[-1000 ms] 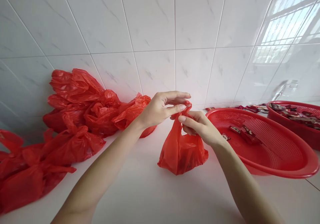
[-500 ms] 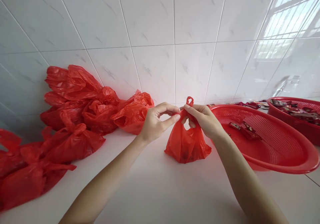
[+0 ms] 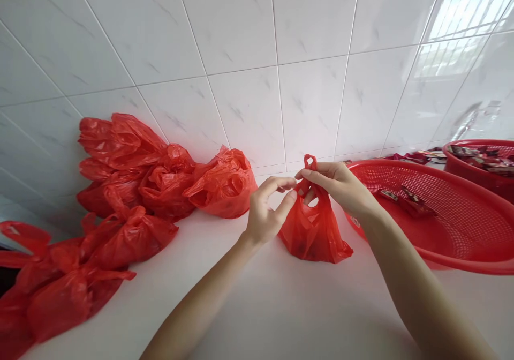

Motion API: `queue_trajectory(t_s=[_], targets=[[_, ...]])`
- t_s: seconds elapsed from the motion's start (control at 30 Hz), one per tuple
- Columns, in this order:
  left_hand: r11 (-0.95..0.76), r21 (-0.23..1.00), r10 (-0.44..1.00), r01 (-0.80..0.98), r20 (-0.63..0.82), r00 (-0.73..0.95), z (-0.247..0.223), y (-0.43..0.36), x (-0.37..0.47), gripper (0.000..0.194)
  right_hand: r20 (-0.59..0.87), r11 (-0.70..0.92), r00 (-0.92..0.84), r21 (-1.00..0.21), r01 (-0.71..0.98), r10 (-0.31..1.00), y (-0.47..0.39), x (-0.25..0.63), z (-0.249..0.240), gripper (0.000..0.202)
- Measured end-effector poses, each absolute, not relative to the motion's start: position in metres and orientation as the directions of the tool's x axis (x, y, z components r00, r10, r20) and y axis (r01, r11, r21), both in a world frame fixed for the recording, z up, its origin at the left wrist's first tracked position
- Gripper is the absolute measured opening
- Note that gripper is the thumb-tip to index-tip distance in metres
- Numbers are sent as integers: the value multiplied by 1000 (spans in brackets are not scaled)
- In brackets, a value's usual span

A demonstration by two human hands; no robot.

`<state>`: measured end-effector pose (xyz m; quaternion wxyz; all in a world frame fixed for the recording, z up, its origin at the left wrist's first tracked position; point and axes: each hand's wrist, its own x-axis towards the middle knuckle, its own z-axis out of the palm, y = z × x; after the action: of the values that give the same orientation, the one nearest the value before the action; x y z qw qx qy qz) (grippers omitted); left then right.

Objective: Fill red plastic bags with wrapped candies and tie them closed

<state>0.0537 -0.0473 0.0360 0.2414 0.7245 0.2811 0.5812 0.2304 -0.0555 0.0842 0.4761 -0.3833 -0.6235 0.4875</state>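
Observation:
A small red plastic bag (image 3: pixel 315 231) stands on the white surface (image 3: pixel 265 301) in front of me, its handles drawn up to a small loop at the top. My right hand (image 3: pixel 341 186) pinches the bag's handles just under that loop. Beside it my left hand (image 3: pixel 270 207) is at the bag's left upper edge, thumb and forefinger curved with a gap between them, the fingertips close to the handle. Whether those fingertips grip any plastic cannot be made out. What lies inside the bag is hidden by the red film.
Several filled red bags (image 3: pixel 132 231) are heaped at the left against the tiled wall (image 3: pixel 241 22). On the right sits a large red basket (image 3: pixel 477 215) with a few wrapped packets (image 3: pixel 415 204). Behind it, another red basket (image 3: pixel 461 164) holds many packets.
The view has tilted and shifted a little. My left hand's thumb and forefinger have parted further at the bag's top. My right hand still pinches the handles.

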Motion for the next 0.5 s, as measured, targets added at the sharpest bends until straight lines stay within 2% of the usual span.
queue_trajectory(t_s=[0.07, 0.17, 0.23, 0.4, 0.5], targets=[[-600, 800, 787, -11, 593, 168, 35, -44, 54, 27, 263, 286, -295, -957, 39, 919, -57, 229, 84, 23], [-370, 907, 852, -202, 418, 315, 33, -40, 56, 37, 349, 395, -338, -915, 79, 874, -56, 228, 82, 27], [-263, 932, 869, -249, 341, 358, 33, -39, 57, 36, 388, 450, -332, -883, 135, 860, -54, 227, 79, 29], [-72, 961, 943, -265, 153, 296, 37, -39, 59, 30, 510, 566, -246, -752, 338, 825, -49, 228, 74, 37], [82, 951, 946, -297, 19, 324, 41, -40, 59, 30, 545, 613, -281, -719, 329, 790, -49, 227, 72, 37]])
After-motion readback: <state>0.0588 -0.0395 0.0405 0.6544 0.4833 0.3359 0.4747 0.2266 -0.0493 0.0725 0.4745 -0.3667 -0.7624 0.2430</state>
